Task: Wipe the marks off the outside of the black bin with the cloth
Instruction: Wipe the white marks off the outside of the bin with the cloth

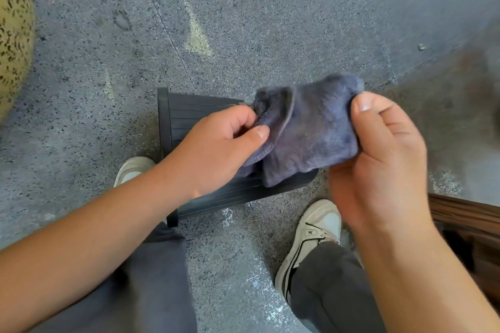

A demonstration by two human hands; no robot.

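A dark blue-grey cloth (308,130) hangs folded between both hands, held in the air above the bin. My left hand (216,149) pinches its left edge between thumb and fingers. My right hand (384,154) grips its right edge, thumb on top. Below them the black bin (184,116) lies on its side on the floor, its ribbed outer wall facing up. The hands and cloth hide much of the bin's right part.
Speckled grey stone floor (243,21) lies all around. My two feet in pale sneakers (313,235) stand either side of the bin's near end. A wooden piece (465,222) sits at the right edge, and a yellow speckled object (13,35) at the far left.
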